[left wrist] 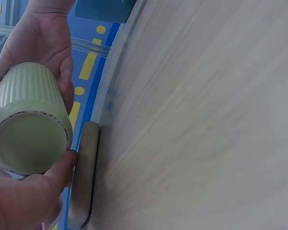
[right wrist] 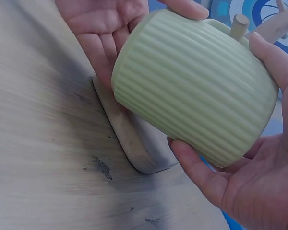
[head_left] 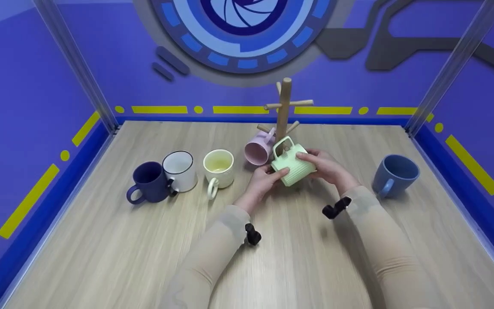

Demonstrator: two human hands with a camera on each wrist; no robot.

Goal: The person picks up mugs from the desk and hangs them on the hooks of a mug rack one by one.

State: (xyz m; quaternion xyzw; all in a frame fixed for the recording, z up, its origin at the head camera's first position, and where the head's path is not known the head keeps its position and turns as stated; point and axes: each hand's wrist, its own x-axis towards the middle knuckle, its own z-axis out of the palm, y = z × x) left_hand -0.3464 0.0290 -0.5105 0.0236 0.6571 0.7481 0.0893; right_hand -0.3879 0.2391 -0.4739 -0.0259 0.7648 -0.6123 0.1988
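A pale green ribbed mug (head_left: 296, 166) is tilted in front of the wooden mug tree (head_left: 285, 101), gripped by both hands. My left hand (head_left: 260, 185) holds it low on the left, thumb on its side. From the right, my right hand (head_left: 329, 168) grips it with the thumb on the upper side. The mug's handle points up toward the trunk, and a peg end (right wrist: 239, 26) shows right at the handle in the right wrist view. Its round base (left wrist: 31, 143) faces the left wrist camera. Beside it, a pink mug (head_left: 257, 150) hangs tilted on the tree.
Left on the wooden table (head_left: 144, 253) stand a dark blue mug (head_left: 152, 186), a white mug with a dark rim (head_left: 182, 175) and a cream mug (head_left: 220, 171). A grey-blue mug (head_left: 395, 178) stands at the right. Blue panels (head_left: 37, 107) enclose the table's back and sides.
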